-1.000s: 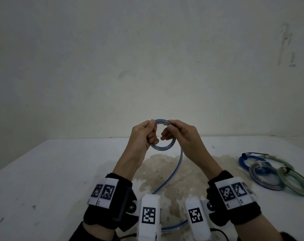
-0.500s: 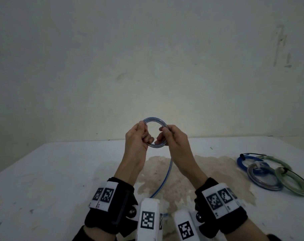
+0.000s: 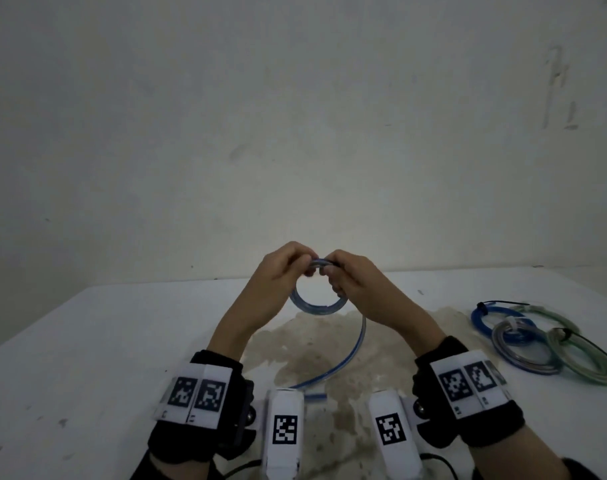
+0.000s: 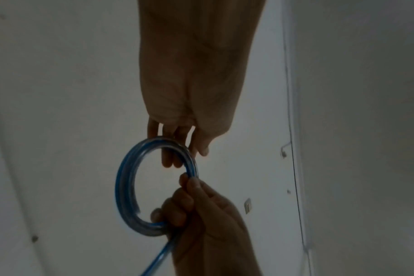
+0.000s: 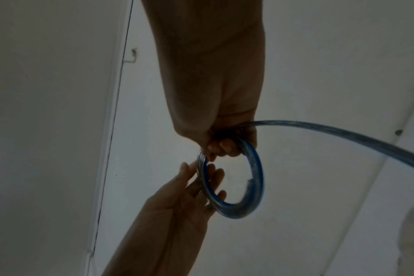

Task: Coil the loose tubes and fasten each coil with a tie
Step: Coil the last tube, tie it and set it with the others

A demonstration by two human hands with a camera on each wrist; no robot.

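A clear tube with a blue stripe is wound into a small coil (image 3: 317,308) held in the air above the white table (image 3: 87,341). My left hand (image 3: 284,271) pinches the coil's top from the left, thumb and fingers on either side of the turns (image 5: 204,179). My right hand (image 3: 350,278) grips the coil's top right, fingers curled round the turns (image 5: 224,147). The loose tail (image 3: 350,358) leaves my right hand (image 4: 201,214), curves down and ends on the table near my wrists. No tie is on this coil.
Three tied coils lie together at the table's right: a blue one (image 3: 482,318), a grey one (image 3: 524,355) and a green one (image 3: 588,365). A brownish stain (image 3: 295,362) covers the table's middle. A bare wall (image 3: 295,133) rises behind the far edge.
The coil has swung from above my hands to hang below them. My hands have come together at its top. The loose tail is shorter and its end now shows on the table.
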